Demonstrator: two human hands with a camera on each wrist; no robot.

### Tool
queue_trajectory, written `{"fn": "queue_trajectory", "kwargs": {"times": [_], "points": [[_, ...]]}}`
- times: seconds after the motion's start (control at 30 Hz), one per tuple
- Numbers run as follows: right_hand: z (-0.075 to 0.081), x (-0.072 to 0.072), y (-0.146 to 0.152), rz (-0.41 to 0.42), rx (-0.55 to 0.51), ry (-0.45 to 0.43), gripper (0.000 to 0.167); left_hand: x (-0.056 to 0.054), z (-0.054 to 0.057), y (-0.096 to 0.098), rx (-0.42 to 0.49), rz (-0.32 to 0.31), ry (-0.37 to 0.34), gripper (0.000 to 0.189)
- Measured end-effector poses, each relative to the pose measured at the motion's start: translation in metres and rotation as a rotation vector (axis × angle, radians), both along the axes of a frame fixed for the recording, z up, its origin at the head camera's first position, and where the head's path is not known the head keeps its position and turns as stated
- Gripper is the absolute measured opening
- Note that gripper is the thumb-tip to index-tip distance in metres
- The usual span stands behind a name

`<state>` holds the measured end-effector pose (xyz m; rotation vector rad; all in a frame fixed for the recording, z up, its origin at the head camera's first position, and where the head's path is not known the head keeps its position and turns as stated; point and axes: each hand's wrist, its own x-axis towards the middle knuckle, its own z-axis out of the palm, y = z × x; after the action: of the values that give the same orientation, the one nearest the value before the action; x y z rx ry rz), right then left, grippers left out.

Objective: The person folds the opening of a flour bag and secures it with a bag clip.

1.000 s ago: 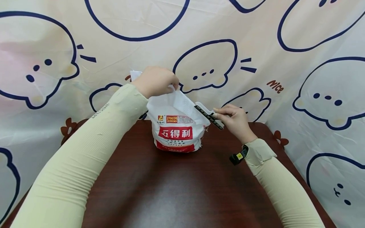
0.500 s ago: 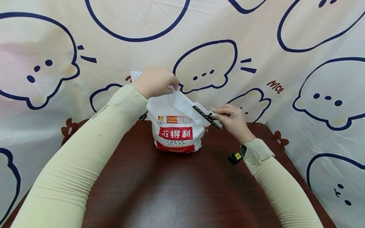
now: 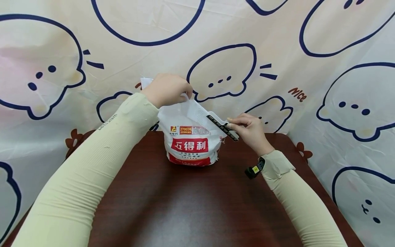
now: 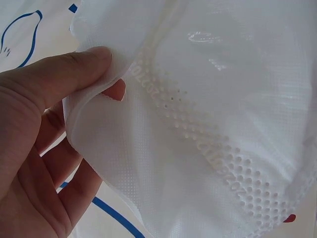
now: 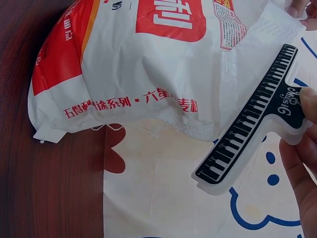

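Observation:
A white woven flour bag point(image 3: 189, 144) with red print stands on the table, its upper part pulled up. My left hand point(image 3: 169, 90) pinches the bag's top edge between thumb and fingers; the left wrist view shows the thumb point(image 4: 91, 67) pressed on the white fabric. My right hand point(image 3: 251, 133) pinches the handle of a long bag clip point(image 3: 223, 128) printed with black-and-white piano keys. In the right wrist view the clip point(image 5: 247, 116) lies slanted across the bag's upper side edge. Whether its jaws bite the fabric I cannot tell.
The dark brown wooden table point(image 3: 191, 202) extends toward me from the bag. Close behind it hangs a pale curtain point(image 3: 222, 24) with blue cartoon outlines, which also covers the sides. A black strap with a small device point(image 3: 255, 169) circles my right wrist.
My right hand and the clip have shifted slightly left, further over the bag's side. My left hand keeps its pinch on the top edge, nearly still.

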<state>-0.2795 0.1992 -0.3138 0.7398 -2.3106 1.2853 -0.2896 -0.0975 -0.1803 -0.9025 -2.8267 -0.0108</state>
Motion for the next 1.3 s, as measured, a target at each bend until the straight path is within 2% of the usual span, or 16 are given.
{"fn": "queue_trajectory", "kwargs": {"times": [0.37,0.9,1.3], "points": [[0.000,-0.002,-0.002,0.012,0.003,0.022,0.015,0.000,0.000,-0.002,0.005,0.001,0.003,0.018],[0.005,-0.002,-0.006,0.014,-0.004,0.002,0.015,-0.003,0.002,0.001,-0.005,-0.006,0.013,0.018],[0.003,-0.004,-0.010,0.014,0.000,-0.005,0.016,-0.001,0.012,0.009,-0.096,-0.022,0.012,0.019]]}}
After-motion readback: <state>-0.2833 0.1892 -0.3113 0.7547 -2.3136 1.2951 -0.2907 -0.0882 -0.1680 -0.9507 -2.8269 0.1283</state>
